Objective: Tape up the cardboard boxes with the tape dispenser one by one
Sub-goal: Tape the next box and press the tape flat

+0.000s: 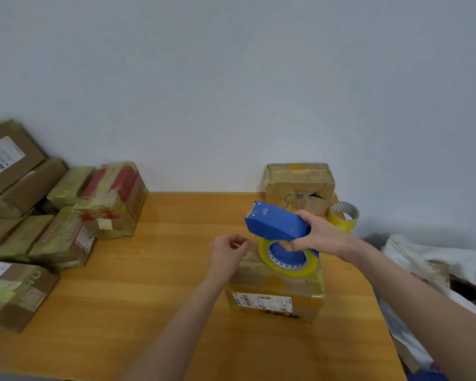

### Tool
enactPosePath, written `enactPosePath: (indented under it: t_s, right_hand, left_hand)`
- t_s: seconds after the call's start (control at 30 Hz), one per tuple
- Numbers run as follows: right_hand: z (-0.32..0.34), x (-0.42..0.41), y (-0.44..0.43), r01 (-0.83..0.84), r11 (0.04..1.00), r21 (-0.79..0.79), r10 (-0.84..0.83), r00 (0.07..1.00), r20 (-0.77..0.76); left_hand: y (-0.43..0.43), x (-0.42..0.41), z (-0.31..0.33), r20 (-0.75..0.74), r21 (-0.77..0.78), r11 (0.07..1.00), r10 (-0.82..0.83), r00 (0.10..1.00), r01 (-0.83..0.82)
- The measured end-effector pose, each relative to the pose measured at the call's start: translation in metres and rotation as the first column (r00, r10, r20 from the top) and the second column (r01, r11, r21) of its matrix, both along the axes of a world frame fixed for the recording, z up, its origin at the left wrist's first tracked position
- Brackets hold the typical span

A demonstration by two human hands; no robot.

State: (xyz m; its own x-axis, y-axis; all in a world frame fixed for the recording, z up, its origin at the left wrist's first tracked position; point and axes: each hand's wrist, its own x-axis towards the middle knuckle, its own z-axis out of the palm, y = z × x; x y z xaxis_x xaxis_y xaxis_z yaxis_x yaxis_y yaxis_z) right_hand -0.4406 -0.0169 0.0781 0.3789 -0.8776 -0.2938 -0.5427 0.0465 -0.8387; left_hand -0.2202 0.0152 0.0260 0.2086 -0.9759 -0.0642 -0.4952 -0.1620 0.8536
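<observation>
Here, right hand [322, 237] around tape dispenser [275, 224]

We face a plain, pale grey-white wall [231, 78], softly and evenly lit, with an orange-toned wooden table [176, 298] set against it, its grain running across our view.

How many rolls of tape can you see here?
2. A loaded roll sits on the blue tape dispenser gripped by the right hand above the near box; a spare roll stands at the back right, beside the far box. More may be hidden.
</observation>
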Motion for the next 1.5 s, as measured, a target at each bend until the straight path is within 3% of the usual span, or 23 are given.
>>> enactPosePath:
  t_s: [0.07, 0.13, 0.17, 0.2, 0.27, 0.33, 0.4, 0.5, 0.6, 0.7, 0.87, 1.07, 1.23, 1.5]
  right_hand:
    - [0.000, 0.001, 0.000, -0.012, 1.000, -0.018, 0.011, 1.000, -0.018]
    - [0.002, 0.004, 0.000, -0.042, 0.998, -0.042, 0.040, 0.998, -0.044]
    - [0.002, 0.005, 0.000, -0.050, 0.998, -0.049, 0.047, 0.997, -0.056]
    - [0.002, 0.006, 0.000, -0.048, 0.998, -0.049, 0.045, 0.997, -0.060]
    - [0.001, 0.005, 0.001, -0.044, 0.998, -0.044, 0.041, 0.997, -0.063]
    - [0.001, 0.003, 0.003, -0.037, 0.998, -0.045, 0.034, 0.997, -0.065]
    - [0.000, 0.000, 0.003, -0.024, 0.999, -0.044, 0.021, 0.998, -0.065]
    - [-0.001, 0.001, 0.004, -0.034, 0.998, -0.045, 0.031, 0.997, -0.066]
    - [0.000, 0.003, 0.006, -0.047, 0.997, -0.056, 0.042, 0.996, -0.081]
    - [0.003, 0.004, 0.007, -0.059, 0.996, -0.068, 0.053, 0.994, -0.093]
    - [0.004, 0.009, 0.008, -0.092, 0.990, -0.104, 0.076, 0.986, -0.145]
    - [0.012, 0.026, 0.005, -0.201, 0.957, -0.208, 0.127, 0.939, -0.320]
    - [0.022, 0.025, 0.004, -0.265, 0.947, -0.180, 0.177, 0.901, -0.396]
    - [0.020, 0.017, 0.004, -0.244, 0.938, -0.245, 0.103, 0.874, -0.475]
  left_hand:
    - [0.003, 0.013, 0.001, 0.202, -0.175, 0.984, -0.004, 0.979, 0.040]
    - [0.003, 0.027, 0.003, 0.430, -0.321, 0.930, -0.026, 0.902, 0.180]
    - [0.001, 0.031, 0.002, 0.459, -0.352, 0.910, -0.035, 0.888, 0.218]
    - [0.001, 0.033, 0.001, 0.391, -0.339, 0.921, -0.047, 0.919, 0.191]
    - [0.003, 0.036, -0.001, -0.060, -0.184, 0.982, 0.035, 0.998, -0.046]
    - [0.008, 0.040, -0.002, -0.483, 0.126, 0.975, 0.219, 0.848, -0.180]
    - [0.012, 0.041, -0.003, -0.608, 0.356, 0.933, 0.273, 0.746, -0.052]
    - [0.009, 0.028, 0.004, -0.680, 0.477, 0.865, 0.249, 0.690, 0.159]
    - [0.001, 0.014, 0.016, -0.669, 0.505, 0.841, 0.237, 0.705, 0.196]
    - [-0.005, 0.011, 0.018, -0.662, 0.474, 0.874, 0.272, 0.698, 0.109]
    - [-0.008, 0.015, 0.020, -0.476, 0.355, 0.935, 0.196, 0.857, -0.017]
    - [-0.002, 0.024, 0.015, -0.338, 0.239, 0.965, 0.183, 0.923, -0.103]
    - [0.006, 0.033, 0.004, -0.312, 0.246, 0.960, 0.211, 0.926, -0.135]
    - [0.007, 0.051, -0.016, -0.260, 0.225, 0.936, 0.324, 0.910, -0.269]
